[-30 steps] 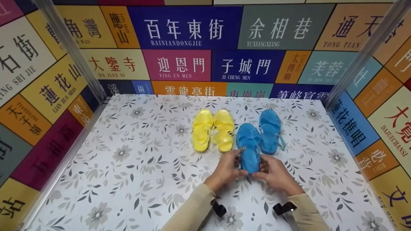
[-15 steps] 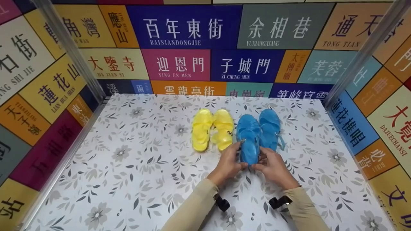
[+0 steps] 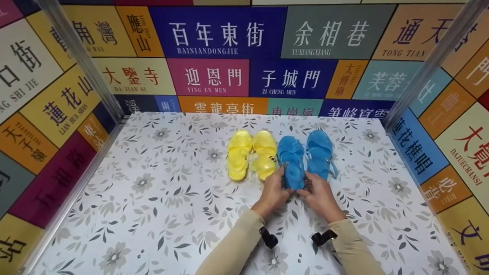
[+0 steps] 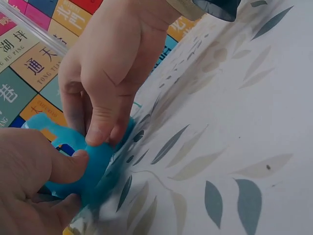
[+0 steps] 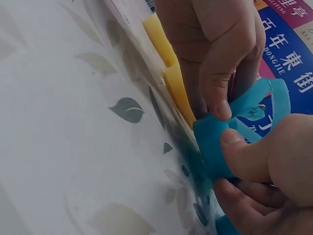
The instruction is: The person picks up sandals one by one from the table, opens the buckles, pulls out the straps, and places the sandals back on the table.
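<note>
Both hands hold the heel end of the nearer blue sandal [image 3: 293, 175], whose toe points to the back. My left hand [image 3: 273, 193] grips its left side, and my right hand [image 3: 319, 194] grips its right side. In the left wrist view the blue heel [image 4: 93, 161] sits between the two thumbs. The right wrist view shows the heel [image 5: 212, 147] pinched from both sides, close to the table. Another blue sandal [image 3: 319, 147] stands just to the right, its strap out to the side. A pair of yellow sandals, one left [image 3: 237, 168] and one right [image 3: 264, 145], is to the left.
A white cloth with a grey leaf and flower print [image 3: 160, 214] covers the table. Coloured sign panels [image 3: 225, 32] stand behind and on both sides, with clear corner strips [image 3: 82, 57]. A small black device [image 3: 269, 237] sits on each wrist.
The held blue sandal has moved forward, away from the body, then slightly left, and is now beside the other blue sandal. Both hands moved with it. The yellow sandals stayed put.
</note>
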Action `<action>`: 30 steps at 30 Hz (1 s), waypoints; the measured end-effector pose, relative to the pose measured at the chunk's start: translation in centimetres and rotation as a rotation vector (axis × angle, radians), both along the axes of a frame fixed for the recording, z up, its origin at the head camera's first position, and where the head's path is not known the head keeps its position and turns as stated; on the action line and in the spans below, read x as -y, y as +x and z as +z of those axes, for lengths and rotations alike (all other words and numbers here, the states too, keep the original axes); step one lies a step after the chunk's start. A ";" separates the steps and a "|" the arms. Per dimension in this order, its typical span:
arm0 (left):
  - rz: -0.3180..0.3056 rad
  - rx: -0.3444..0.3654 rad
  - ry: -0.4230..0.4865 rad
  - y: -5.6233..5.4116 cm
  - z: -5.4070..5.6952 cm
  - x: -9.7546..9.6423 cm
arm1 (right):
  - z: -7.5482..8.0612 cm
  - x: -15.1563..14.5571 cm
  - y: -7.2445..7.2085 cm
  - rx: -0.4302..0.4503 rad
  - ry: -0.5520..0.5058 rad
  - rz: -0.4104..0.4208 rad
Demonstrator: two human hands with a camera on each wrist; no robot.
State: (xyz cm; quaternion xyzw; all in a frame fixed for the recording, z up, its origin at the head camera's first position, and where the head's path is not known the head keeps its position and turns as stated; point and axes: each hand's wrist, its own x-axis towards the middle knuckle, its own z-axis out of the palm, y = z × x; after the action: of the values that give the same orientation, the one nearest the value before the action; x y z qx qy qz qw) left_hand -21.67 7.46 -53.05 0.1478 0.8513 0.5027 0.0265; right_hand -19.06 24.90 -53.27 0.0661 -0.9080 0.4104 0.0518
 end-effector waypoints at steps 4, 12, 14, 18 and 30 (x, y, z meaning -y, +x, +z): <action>-0.004 -0.015 0.010 -0.1 -0.3 -0.2 | -0.5 0.4 -0.2 -0.026 0.011 -0.024; 0.053 -0.119 -0.011 -0.1 -1.2 -0.7 | -0.9 1.0 -0.7 0.029 -0.023 -0.091; 0.075 -0.138 -0.018 -0.1 -1.2 -1.0 | -0.9 1.2 -0.8 0.020 -0.027 -0.116; 0.106 -0.138 -0.019 -0.2 -1.2 -1.4 | -0.8 1.6 -0.7 -0.008 -0.030 -0.148; 0.105 -0.101 -0.040 0.1 -1.5 -1.8 | -1.0 2.3 -0.8 0.009 -0.033 -0.196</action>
State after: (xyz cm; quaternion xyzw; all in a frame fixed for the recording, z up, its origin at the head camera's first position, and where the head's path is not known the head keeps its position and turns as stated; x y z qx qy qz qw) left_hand -21.54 9.23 -54.55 0.1274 0.8680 0.4782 -0.0400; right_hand -19.86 22.64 -54.24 -0.0255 -0.9034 0.4187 0.0888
